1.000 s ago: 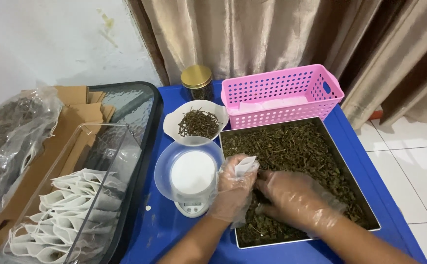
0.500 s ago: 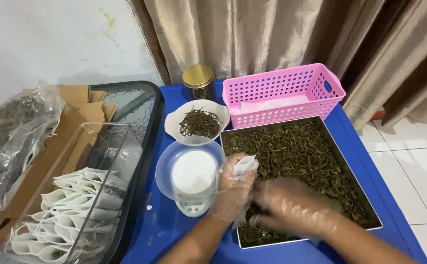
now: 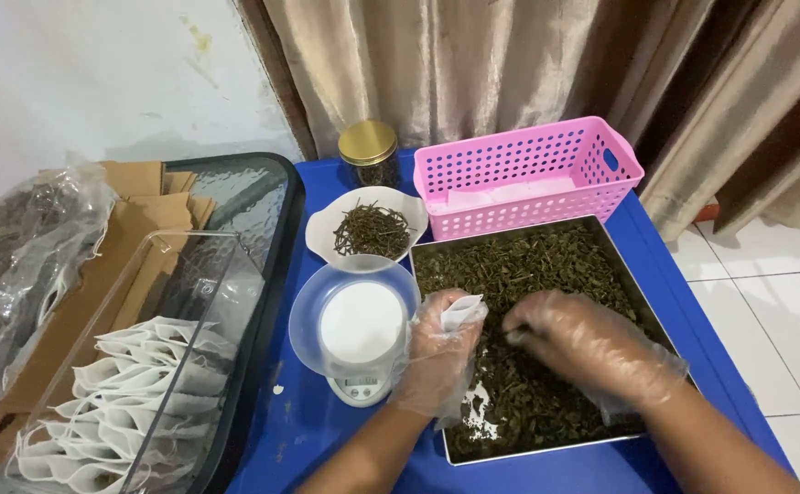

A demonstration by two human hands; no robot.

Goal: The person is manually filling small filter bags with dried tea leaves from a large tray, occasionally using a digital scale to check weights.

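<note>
Pinching with curled fingers [image 3: 462, 322], our left hand [image 3: 438, 352] holds a small white paper pouch [image 3: 460, 311], its mouth turned up, at the near-left corner of the metal tray [image 3: 546, 447]. A thin, crinkly clear plastic glove covers the hand and bunches loosely at the wrist. Our right hand [image 3: 592, 346], gloved the same way, has its fingertips [image 3: 517, 331] drawn together just beside the pouch, low over the dried leaves [image 3: 556, 265]; whether they grip a pinch of leaf we cannot tell, since the glove film blurs them.

The leaves are dark green-brown, flaky and crumpled, and fill the shallow square tray, with a bare shiny patch of metal showing near our left wrist. Left of the tray stands a small white digital scale [image 3: 361, 337] carrying a round, translucent bluish bowl [image 3: 307, 311]. Behind it sits a white dish [image 3: 322, 224] of thin, dark twig-like pieces, then a dark glass jar [image 3: 369, 155] with a gold lid. A pink perforated plastic basket [image 3: 528, 174] touches the tray's far edge.

All rest on a blue tabletop [image 3: 299, 430]. Further left, a clear rectangular bin [image 3: 176, 247] holds flat white pouches [image 3: 125, 393], beside brown cardboard [image 3: 139, 197] and a crumpled plastic bag [image 3: 25, 256]. Beige satin curtains [image 3: 473, 64] hang behind.
</note>
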